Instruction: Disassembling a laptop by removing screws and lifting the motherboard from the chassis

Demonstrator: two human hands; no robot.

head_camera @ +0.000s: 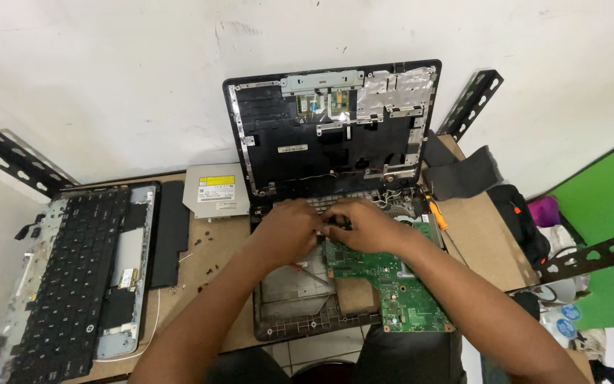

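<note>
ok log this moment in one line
left hand | right hand | both on green circuit board in opened black laptop base | grip unclear

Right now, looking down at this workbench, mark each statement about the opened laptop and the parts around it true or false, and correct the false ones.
1. Both hands, left hand and right hand, meet at the back of the opened laptop base. True.
2. The green circuit board lies under the left forearm. False: it lies under the right forearm.
3. The detached keyboard lies left of the laptop. True.
4. The silver optical drive sits on the keyboard. False: it lies on the table beside the laptop.
</note>
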